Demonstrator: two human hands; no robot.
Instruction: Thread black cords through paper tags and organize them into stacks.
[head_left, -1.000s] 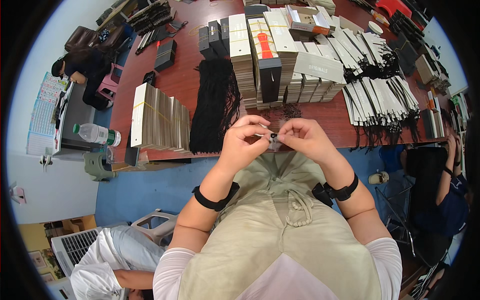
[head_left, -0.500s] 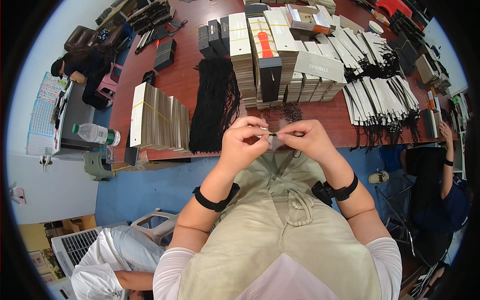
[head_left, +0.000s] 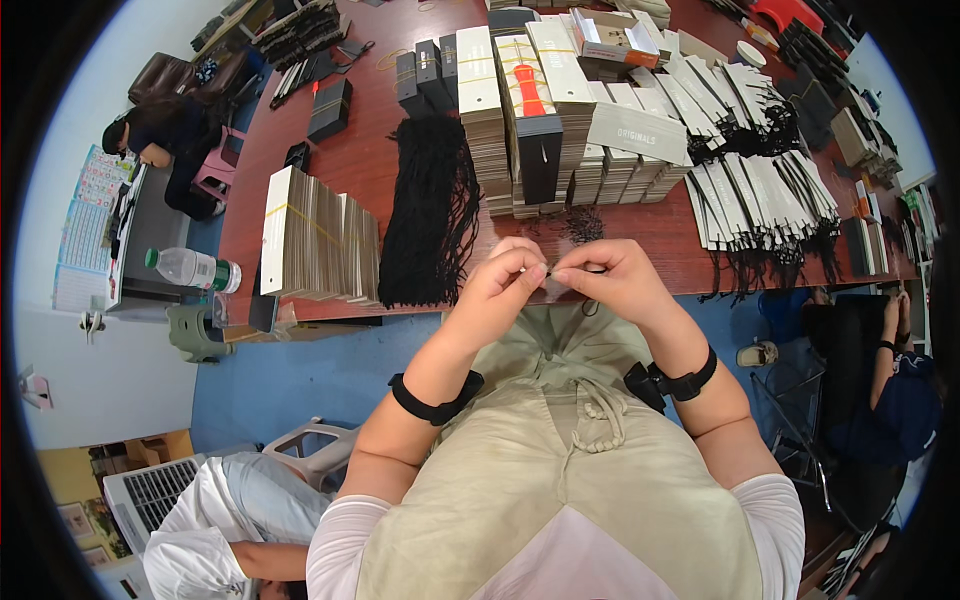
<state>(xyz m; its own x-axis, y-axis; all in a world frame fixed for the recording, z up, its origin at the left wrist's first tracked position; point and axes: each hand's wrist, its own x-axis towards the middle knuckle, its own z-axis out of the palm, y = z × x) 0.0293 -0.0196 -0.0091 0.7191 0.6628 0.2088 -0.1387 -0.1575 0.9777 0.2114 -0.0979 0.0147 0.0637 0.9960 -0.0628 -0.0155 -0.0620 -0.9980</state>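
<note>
My left hand [head_left: 497,283] and my right hand [head_left: 612,277] meet fingertip to fingertip just over the table's near edge. Both are closed in a pinch. A thin black cord [head_left: 591,309] runs from my right fingers, its loop dangling below them. What lies between my left fingertips is mostly covered; a dark bit shows where the two hands meet. Just beyond them is a scatter of small black pieces [head_left: 583,226]. To the left of my hands lies a thick bundle of black cords [head_left: 428,205].
Rubber-banded stacks of pale cards [head_left: 303,240] stand on the red-brown table [head_left: 340,150]. A red-handled tool [head_left: 527,90] rests on the taller stacks behind. Corded tags [head_left: 765,200] fan out at right. A bottle [head_left: 193,268] is by the left edge. Other people sit around.
My left fingers have closed in toward my right fingertips, covering more of the dark bit between them. At far right, another person's raised arm has come down.
</note>
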